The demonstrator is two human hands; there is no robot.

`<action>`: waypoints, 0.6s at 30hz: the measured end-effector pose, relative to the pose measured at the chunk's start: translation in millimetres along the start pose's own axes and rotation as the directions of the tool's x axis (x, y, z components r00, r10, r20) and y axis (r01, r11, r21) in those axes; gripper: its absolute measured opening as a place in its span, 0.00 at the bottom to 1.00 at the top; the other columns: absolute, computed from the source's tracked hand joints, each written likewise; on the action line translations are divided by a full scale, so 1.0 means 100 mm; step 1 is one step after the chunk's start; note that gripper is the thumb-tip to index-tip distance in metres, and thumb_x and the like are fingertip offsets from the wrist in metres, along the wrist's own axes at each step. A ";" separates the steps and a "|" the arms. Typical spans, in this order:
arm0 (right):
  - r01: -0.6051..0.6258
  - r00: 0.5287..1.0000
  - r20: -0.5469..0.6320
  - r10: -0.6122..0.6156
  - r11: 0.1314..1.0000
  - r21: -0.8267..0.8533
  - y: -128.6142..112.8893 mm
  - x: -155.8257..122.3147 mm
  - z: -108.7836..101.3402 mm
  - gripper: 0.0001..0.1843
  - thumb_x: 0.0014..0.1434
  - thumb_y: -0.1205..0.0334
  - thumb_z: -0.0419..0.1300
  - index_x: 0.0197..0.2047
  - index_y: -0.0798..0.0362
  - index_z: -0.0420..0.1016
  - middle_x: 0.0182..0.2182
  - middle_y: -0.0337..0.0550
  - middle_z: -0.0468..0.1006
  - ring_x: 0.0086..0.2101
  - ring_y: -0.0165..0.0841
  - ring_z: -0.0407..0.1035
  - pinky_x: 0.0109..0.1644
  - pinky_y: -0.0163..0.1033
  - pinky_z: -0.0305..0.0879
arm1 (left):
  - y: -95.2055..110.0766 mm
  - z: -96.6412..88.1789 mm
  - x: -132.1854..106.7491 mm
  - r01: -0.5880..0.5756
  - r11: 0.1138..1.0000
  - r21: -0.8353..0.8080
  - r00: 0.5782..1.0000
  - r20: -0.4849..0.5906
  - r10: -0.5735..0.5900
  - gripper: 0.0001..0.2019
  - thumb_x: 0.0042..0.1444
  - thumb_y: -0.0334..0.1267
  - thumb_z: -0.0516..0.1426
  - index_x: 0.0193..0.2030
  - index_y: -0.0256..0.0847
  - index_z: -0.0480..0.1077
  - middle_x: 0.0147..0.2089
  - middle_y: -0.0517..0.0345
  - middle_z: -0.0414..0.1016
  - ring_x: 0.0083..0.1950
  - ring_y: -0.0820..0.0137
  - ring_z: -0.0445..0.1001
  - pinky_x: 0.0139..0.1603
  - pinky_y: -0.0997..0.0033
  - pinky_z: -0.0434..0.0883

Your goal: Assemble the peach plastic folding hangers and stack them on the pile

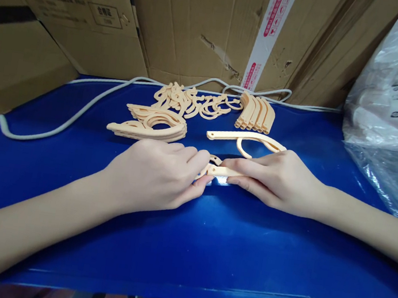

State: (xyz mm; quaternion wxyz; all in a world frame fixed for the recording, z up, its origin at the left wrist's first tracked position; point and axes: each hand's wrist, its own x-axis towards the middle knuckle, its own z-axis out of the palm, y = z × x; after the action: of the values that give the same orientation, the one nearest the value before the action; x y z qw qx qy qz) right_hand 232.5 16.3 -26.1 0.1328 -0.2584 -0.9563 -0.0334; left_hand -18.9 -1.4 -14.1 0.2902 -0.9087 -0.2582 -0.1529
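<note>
My left hand is closed, thumb and fingers pinching a curved beige plastic hanger piece that is mostly hidden. From the other side, my right hand grips a beige plastic hanger arm with a small hole at its end. The two pieces meet between my fingertips, low over the blue table; whether they are joined I cannot tell. A small curved part with a hole shows just behind the fingertips. Beyond my right hand lies another hanger arm with a hook-shaped piece beside it.
On the blue table, folded hangers are stacked at left. Behind are loose hooks and a row of hanger arms. A white cable runs along the back, before cardboard boxes. Plastic-wrapped goods stand at right.
</note>
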 end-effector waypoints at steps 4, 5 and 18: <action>0.022 0.999 -0.029 -0.023 1.000 -0.021 0.00 0.00 -0.01 0.19 0.73 0.55 0.46 0.56 0.51 0.74 0.33 0.42 0.84 0.26 0.29 0.74 0.30 0.33 0.61 | 0.00 -0.01 0.00 -0.012 1.000 0.013 1.000 -0.017 0.013 0.16 0.66 0.39 0.49 0.27 0.40 0.67 0.19 0.59 0.65 0.21 0.68 0.67 0.21 0.66 0.51; 0.025 0.999 -0.033 -0.026 0.999 -0.022 -0.01 0.00 -0.01 0.19 0.73 0.55 0.46 0.57 0.51 0.73 0.33 0.42 0.84 0.26 0.29 0.75 0.29 0.33 0.61 | 0.00 -0.02 0.01 -0.017 1.000 0.020 1.000 -0.021 0.018 0.16 0.65 0.38 0.49 0.27 0.39 0.67 0.20 0.59 0.65 0.21 0.68 0.68 0.21 0.66 0.52; 0.041 0.996 -0.075 -0.044 0.998 -0.046 -0.03 0.02 -0.01 0.18 0.73 0.56 0.48 0.55 0.53 0.74 0.32 0.41 0.84 0.25 0.30 0.76 0.27 0.35 0.58 | 0.01 -0.02 0.01 0.000 1.000 -0.002 0.999 -0.049 0.000 0.14 0.63 0.36 0.51 0.26 0.40 0.66 0.19 0.61 0.65 0.20 0.70 0.67 0.21 0.67 0.51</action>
State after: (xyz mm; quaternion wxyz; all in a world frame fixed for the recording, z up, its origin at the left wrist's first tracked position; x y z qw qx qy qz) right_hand 230.1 14.7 -24.9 0.1625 -0.2395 -0.9548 -0.0672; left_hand -17.8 -3.0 -13.1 0.2955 -0.9050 -0.2509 -0.1752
